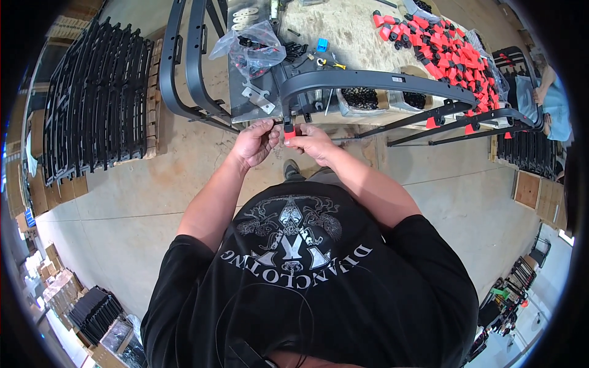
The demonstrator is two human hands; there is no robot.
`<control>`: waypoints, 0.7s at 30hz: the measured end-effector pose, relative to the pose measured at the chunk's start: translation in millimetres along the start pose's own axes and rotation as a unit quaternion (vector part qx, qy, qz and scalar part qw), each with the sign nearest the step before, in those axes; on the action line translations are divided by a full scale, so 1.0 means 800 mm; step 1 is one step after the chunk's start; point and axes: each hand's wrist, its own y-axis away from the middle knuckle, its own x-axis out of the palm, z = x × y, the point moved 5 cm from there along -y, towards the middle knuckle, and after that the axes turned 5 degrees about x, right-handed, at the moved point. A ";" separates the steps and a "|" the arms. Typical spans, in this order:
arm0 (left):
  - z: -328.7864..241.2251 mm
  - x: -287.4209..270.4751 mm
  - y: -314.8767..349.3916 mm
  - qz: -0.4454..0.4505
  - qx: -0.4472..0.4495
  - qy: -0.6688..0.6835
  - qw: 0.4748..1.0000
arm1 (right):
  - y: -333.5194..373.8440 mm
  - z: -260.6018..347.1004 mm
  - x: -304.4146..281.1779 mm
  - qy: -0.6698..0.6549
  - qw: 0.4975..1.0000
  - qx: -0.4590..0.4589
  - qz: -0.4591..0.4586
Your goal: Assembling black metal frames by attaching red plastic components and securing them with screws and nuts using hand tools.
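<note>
A dark grey bent-tube metal frame (pixel 368 78) lies across the near edge of the workbench. At its near left end sits a red and black plastic end piece (pixel 290 134). My right hand (pixel 314 145) is closed on this piece, thumb and fingers at its right and lower sides. Just to the left, my left hand (pixel 254 145) is closed in a pinch beside the same tube end. A small dark part shows at its fingertips, too small to name. Many loose red and black end pieces (pixel 457 55) are heaped on the bench's right side.
The workbench (pixel 350 30) holds a clear plastic bag (pixel 254 49), wrenches (pixel 257 95), black bolts (pixel 296 50) and boxes of small black parts (pixel 363 98). More bent frames (pixel 196 61) stand left. Stacked black frames (pixel 98 98) rest on a pallet. Another person (pixel 555 104) is at right.
</note>
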 end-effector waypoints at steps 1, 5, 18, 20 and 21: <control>0.001 0.000 0.002 -0.007 0.004 0.003 1.000 | 0.000 -0.002 0.001 -0.017 1.000 0.014 0.001; 0.000 0.001 0.001 -0.005 0.008 0.012 1.000 | 0.004 0.002 0.001 -0.013 0.999 0.034 0.007; 0.000 0.019 -0.001 -0.022 0.006 -0.039 0.999 | 0.032 0.016 0.011 -0.040 0.997 0.055 0.047; -0.008 0.023 -0.006 -0.018 0.029 -0.119 0.992 | 0.030 0.015 0.011 -0.054 0.996 0.050 0.051; -0.008 0.024 -0.006 -0.018 0.030 -0.121 0.992 | 0.025 0.008 0.009 -0.047 0.997 0.049 0.044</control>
